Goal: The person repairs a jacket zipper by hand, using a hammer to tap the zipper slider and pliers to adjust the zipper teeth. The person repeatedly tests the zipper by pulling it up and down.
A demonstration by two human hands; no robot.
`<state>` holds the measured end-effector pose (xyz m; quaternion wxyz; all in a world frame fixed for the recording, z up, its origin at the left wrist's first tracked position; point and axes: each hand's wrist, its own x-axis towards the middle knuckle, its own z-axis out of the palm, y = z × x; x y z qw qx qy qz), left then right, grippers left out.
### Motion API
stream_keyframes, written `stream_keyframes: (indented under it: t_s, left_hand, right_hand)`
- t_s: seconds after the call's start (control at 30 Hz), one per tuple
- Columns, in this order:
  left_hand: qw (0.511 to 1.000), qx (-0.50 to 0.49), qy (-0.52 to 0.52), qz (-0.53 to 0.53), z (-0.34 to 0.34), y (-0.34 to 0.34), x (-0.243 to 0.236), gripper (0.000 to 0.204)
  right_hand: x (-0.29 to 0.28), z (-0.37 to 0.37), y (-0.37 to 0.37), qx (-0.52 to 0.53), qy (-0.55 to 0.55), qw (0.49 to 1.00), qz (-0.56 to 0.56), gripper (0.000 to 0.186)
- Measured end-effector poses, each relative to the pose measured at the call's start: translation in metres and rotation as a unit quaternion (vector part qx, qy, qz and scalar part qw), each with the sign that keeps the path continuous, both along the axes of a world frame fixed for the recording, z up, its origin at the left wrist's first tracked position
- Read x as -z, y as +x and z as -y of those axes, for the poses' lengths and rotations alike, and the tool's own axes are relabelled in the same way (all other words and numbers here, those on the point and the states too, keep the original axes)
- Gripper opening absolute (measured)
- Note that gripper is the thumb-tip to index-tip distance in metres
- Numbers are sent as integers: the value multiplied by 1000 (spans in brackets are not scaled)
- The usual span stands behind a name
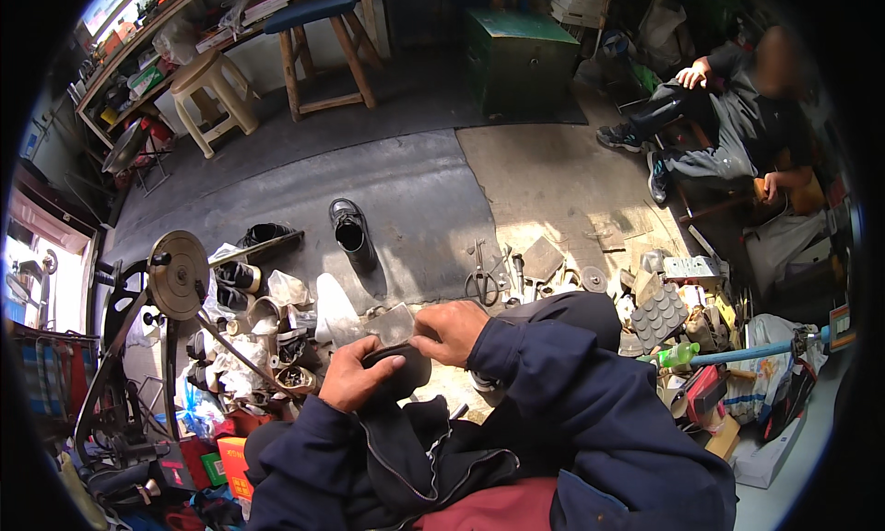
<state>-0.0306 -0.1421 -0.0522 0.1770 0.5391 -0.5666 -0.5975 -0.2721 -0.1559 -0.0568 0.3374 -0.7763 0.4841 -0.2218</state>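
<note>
Left hand [358,376] curled, thumb on top, gripping a dark flat piece [396,352] between both hands, right hand [452,332] bunched almost to a fist, pinching its other end, scissors [479,271] ahead of that hand, green plastic bottle [679,354] well right.

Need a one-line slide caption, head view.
Left hand and right hand hold a dark piece; beyond them, a black shoe stands on the grey mat.
</note>
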Motion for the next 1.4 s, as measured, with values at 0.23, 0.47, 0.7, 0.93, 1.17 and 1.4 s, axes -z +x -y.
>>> stream_keyframes:
  t_s: [0.23, 0.47, 0.7, 0.93, 1.17, 1.4]
  left_hand:
    - [984, 32, 75, -160, 1, 20, -19, 26]
    - [983, -2, 105, -153, 0, 8, -12, 28]
    - [974, -115, 77, -179, -1, 1, 6, 27]
    - [975, -107, 63, -182, -1, 3, 9, 23]
    - [978, -98, 77, -167, 0, 3, 6, 23]
    - [979, -92, 73, -167, 0, 1, 2, 24]
  right_hand:
    - [-2, 1, -1, 10, -25, 999, 29, 22]
    - [-2, 1, -1, 7, -30, 999, 43, 23]
    - [0, 1, 1, 5, -21, 999, 47, 25]
    - [0, 1, 2, -5, -1, 999, 42, 25]
    - [-4, 0, 2, -11, 32, 999, 22, 30]
    - [-7, 0, 0, -15, 45, 999, 2, 32]
